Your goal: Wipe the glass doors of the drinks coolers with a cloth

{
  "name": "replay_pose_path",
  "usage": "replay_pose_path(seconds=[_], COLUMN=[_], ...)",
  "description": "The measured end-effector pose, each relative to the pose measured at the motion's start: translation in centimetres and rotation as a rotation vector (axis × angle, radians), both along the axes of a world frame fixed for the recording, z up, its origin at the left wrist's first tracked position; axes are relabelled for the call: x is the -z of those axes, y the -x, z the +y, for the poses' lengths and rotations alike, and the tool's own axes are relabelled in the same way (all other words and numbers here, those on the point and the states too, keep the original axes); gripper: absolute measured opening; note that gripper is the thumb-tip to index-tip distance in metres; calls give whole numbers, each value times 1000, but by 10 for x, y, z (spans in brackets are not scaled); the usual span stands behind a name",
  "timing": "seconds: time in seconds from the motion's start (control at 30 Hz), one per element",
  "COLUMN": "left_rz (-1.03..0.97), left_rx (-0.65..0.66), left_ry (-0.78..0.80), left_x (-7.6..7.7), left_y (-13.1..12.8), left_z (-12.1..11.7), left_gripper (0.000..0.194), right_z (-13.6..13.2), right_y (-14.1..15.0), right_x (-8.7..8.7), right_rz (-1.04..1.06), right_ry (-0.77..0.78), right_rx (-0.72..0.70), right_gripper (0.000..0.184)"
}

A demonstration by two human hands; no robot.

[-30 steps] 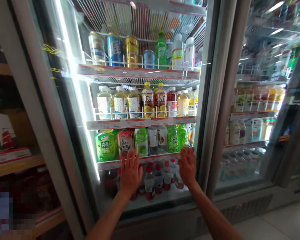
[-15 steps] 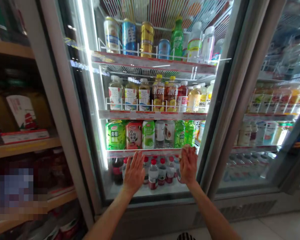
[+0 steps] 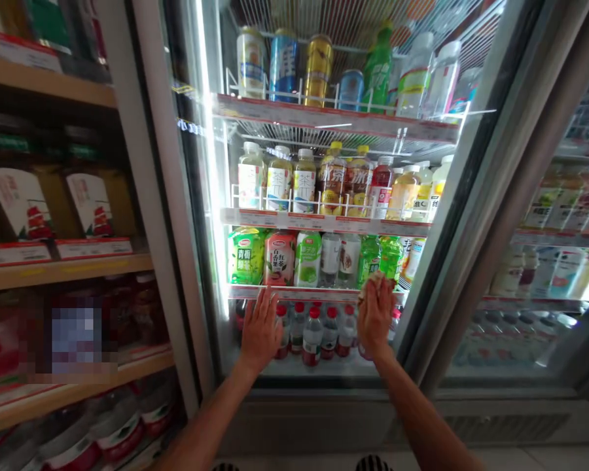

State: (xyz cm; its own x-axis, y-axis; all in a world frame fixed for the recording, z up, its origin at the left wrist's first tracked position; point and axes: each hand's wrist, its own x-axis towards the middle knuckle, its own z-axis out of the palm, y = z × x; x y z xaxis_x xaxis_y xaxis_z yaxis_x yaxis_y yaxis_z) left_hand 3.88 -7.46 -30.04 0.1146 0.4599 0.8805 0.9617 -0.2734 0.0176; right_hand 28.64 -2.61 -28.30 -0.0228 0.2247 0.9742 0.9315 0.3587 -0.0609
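Note:
My left hand is held up flat, fingers stretched, against or just before the glass door of a lit drinks fridge. No object shows in it. Farther right, my right hand presses a crumpled, pale cloth toward the glass; part of the cloth sticks out above the fingers. Behind the glass, between the two hands, stand small red-capped bottles. Just above the hands is a shelf with a red tea bottle and green bottles.
On the left stands a wooden shelf rack with large bottles on it. Cans and tea bottles fill the upper fridge shelves. A thick grey door frame divides this fridge from another one at right.
The view has swung left, so the fridge appears farther right. Against the shelves behind, both hands have shifted left, the left hand more. The cloth stays under my right hand.

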Motion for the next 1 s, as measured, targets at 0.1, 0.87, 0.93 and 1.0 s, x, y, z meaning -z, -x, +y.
replay_pose_path(seconds=[0.1,0.87,0.93,1.0], left_rz=[9,-27,-28,-23], left_rx=[-1,-194,-206,-205], left_ry=[24,64,56,64], left_x=[2,7,7,10], left_y=[4,97,105,112], left_z=[-3,-18,-20,-22], left_gripper=[57,58,58,58], right_z=[-4,-6,-7,-9], right_y=[22,148,163,175], right_x=[12,-35,-37,-24], right_rz=[-74,-612,-624,-758], right_ry=[30,102,91,66], right_rx=[-48,-270,-291,-371], right_gripper=[61,55,54,52])
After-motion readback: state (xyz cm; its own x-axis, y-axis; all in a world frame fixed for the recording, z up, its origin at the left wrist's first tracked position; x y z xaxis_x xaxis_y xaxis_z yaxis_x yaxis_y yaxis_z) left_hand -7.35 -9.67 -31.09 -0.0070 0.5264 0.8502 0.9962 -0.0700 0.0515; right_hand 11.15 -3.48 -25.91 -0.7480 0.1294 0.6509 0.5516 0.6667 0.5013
